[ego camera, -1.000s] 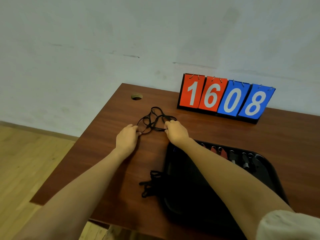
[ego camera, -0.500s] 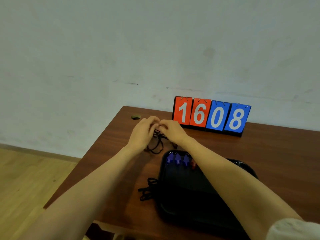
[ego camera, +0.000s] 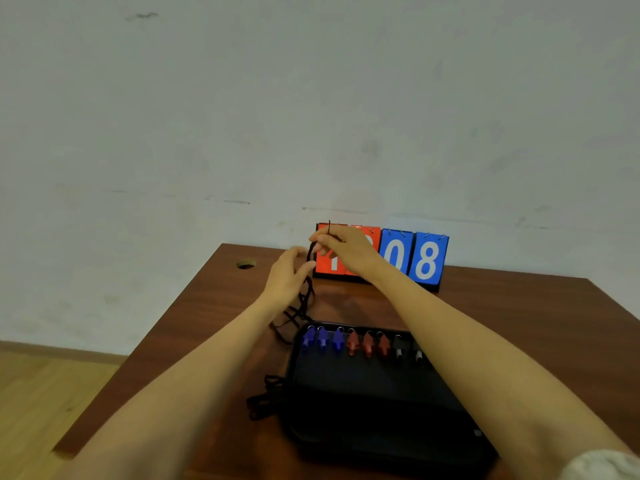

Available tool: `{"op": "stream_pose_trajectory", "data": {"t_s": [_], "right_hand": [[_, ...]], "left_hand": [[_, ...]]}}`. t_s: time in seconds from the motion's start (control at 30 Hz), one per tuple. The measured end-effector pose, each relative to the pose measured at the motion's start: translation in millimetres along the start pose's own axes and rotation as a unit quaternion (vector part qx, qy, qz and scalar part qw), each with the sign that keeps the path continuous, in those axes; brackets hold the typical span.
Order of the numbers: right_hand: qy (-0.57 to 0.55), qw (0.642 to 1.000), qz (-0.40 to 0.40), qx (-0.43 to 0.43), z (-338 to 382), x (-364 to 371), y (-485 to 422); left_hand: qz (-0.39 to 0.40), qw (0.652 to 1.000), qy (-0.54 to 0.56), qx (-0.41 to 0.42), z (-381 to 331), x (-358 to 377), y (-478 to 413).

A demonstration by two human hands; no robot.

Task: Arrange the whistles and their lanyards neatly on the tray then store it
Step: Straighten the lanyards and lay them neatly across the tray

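Tangling threatens: right hand (ego camera: 341, 249) pinches black lanyards (ego camera: 304, 299) aloft, left hand's (ego camera: 289, 275) fingers loosely curled beside; dangling loops could knot.

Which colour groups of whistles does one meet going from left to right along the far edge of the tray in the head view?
Blue whistles → red whistles → dark whistles with pale tips, all lined up along the black tray.
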State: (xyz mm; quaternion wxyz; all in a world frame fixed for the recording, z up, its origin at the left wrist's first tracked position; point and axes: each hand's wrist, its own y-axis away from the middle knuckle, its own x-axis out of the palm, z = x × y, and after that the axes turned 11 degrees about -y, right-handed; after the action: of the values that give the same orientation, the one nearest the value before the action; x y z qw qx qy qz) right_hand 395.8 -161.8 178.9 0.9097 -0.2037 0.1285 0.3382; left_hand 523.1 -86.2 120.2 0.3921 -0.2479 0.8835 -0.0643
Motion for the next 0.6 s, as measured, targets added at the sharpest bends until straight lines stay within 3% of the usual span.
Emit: {"op": "stream_pose_trajectory", "data": {"t_s": [0.1, 0.23, 0.4, 0.6], "right_hand": [[-0.011, 1.000, 0.010, 0.002, 4.4, -6.1, 3.6], [-0.048, 0.997, -0.066, -0.010, 8.7, -13.2, 2.9], [-0.031, 0.987, -0.157, -0.004, -1.7, -25.7, 6.4], [-0.023, 0.959, -0.280, 0.038, -12.8, -48.0, 16.5]], "left_hand": [[-0.004, 0.999, 0.025, 0.030, -16.3, -2.5, -2.2], [-0.038, 0.997, -0.070, -0.003, -6.4, -12.3, -11.0], [0.003, 0.970, -0.237, -0.051, 34.3, -29.2, -4.6], [0.062, 0.947, -0.297, -0.110, 65.2, -30.4, 11.2]]}}
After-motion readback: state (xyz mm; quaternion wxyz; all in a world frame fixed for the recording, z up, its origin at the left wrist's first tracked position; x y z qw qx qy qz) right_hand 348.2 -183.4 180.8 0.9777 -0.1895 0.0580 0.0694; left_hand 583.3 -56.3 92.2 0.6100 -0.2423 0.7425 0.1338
